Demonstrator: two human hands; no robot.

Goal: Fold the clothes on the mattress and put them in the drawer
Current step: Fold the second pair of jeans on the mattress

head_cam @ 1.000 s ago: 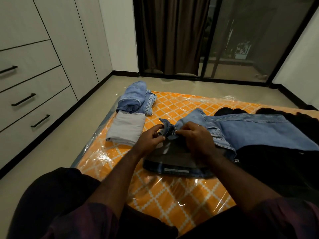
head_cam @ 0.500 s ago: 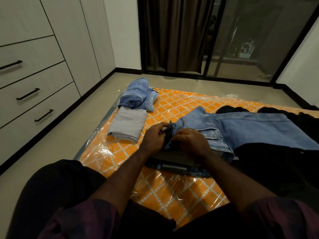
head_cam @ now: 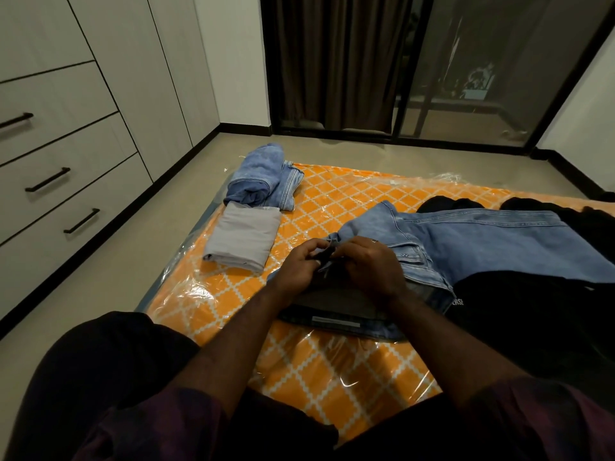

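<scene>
Light blue jeans (head_cam: 482,241) lie across the orange patterned mattress (head_cam: 332,201), waist end toward me. My left hand (head_cam: 299,267) and my right hand (head_cam: 369,267) meet at the open waistband and pinch the fly fabric between them. A folded blue denim piece (head_cam: 259,178) and a folded grey garment (head_cam: 243,237) sit at the mattress's left edge. Black clothes (head_cam: 519,311) lie to the right, partly under the jeans. Closed drawers (head_cam: 66,181) with black handles stand on the left.
The mattress is wrapped in clear plastic and lies on a beige floor (head_cam: 109,294). A wardrobe front (head_cam: 133,78) runs along the left. A dark curtain (head_cam: 332,61) and glass sliding door (head_cam: 482,78) close the far wall. My dark trouser legs fill the foreground.
My two hands have drawn closer together on the jeans' fly, and the flap of denim they hold sits lower. The view has shifted slightly right and down.
</scene>
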